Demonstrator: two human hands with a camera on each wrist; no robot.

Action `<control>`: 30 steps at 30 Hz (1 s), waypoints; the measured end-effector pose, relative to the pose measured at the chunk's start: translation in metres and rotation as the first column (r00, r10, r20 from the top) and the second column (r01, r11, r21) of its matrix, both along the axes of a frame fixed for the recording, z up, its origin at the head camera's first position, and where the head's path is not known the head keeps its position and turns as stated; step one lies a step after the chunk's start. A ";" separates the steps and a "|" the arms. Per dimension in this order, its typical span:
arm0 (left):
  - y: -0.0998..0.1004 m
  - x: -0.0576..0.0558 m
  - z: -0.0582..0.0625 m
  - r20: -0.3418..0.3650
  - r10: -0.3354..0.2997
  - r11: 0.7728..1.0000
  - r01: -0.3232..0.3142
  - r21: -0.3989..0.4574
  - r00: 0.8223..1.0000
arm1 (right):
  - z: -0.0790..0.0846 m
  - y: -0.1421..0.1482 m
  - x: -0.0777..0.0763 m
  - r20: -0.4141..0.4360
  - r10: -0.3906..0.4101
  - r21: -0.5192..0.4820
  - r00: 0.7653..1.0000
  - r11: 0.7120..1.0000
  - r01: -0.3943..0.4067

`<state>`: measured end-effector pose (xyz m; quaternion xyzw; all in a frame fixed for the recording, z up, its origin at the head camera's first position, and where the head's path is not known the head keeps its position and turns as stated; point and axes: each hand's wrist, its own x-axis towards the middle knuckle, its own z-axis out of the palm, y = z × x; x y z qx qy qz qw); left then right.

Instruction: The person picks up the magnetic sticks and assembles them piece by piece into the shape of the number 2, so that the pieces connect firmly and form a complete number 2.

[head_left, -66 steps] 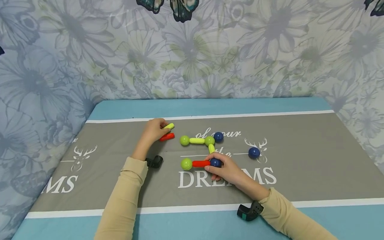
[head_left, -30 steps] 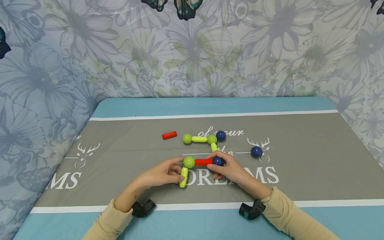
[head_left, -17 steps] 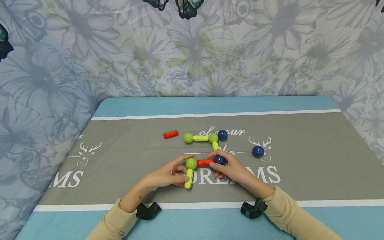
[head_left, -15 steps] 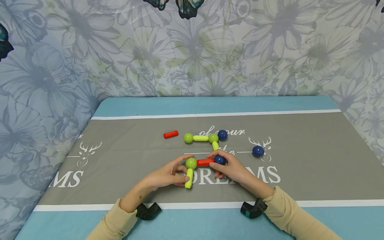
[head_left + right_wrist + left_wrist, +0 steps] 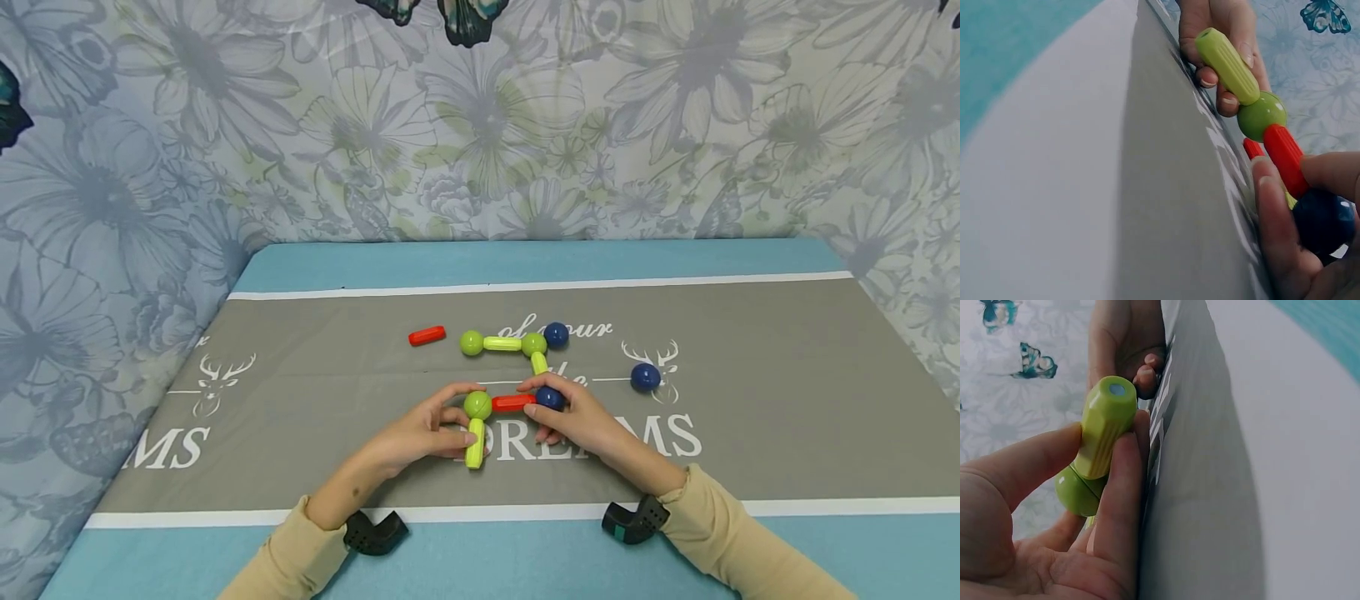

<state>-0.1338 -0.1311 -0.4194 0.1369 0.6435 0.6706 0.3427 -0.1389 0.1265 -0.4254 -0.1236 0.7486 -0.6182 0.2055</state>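
Note:
My left hand (image 5: 420, 429) pinches a yellow-green toy rod (image 5: 474, 450) between thumb and fingers, its far end against a lime-green ball (image 5: 477, 405). In the left wrist view the same rod (image 5: 1100, 431) shows a pale disc in its end. A red rod (image 5: 513, 403) joins that ball to a dark blue ball (image 5: 550, 397), which my right hand (image 5: 577, 421) grips. In the right wrist view my right thumb and fingers hold around the blue ball (image 5: 1322, 222) and the red rod's end (image 5: 1285, 159). Another yellow-green rod (image 5: 539, 362) runs towards my right fingers, its near end hidden.
Beyond the hands, a green ball (image 5: 472, 342), a yellow-green rod (image 5: 502, 343), a second green ball (image 5: 534, 344) and a blue ball (image 5: 556, 335) form a row. A loose red rod (image 5: 427, 336) lies left, a loose blue ball (image 5: 645, 377) right, on the grey runner (image 5: 750, 400).
My left hand took the yellow-green rod from beside the loose red rod and brought it nearer, against the lime-green ball. My right hand has kept its grip on the blue ball.

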 end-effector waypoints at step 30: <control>-0.004 -0.001 -0.002 0.004 0.011 1.000 -0.011 -0.006 1.000 | 0.039 0.110 -0.025 -0.514 0.165 0.495 0.842 0.858 0.135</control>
